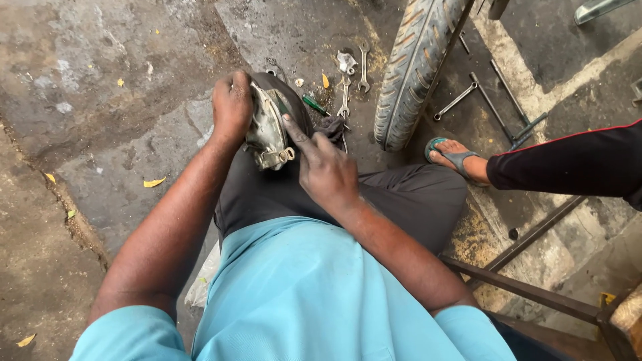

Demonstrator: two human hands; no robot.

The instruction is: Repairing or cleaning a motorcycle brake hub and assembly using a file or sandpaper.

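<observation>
A grimy grey metal engine part (267, 130) rests on my raised knee, which is clad in dark trousers. My left hand (231, 105) grips its far left edge and holds it steady. My right hand (322, 164) lies against the part's right side, with the index finger stretched out and pressing on its surface and the other fingers curled. A dark rag (331, 126) sits just beyond my right hand.
Several wrenches (345, 93) and a green-handled screwdriver (313, 104) lie on the stained concrete ahead. A motorcycle tyre (411, 67) stands at the right. Another person's sandalled foot (455, 155) and dark-clad leg reach in from the right. A rusty metal frame (528, 291) is at lower right.
</observation>
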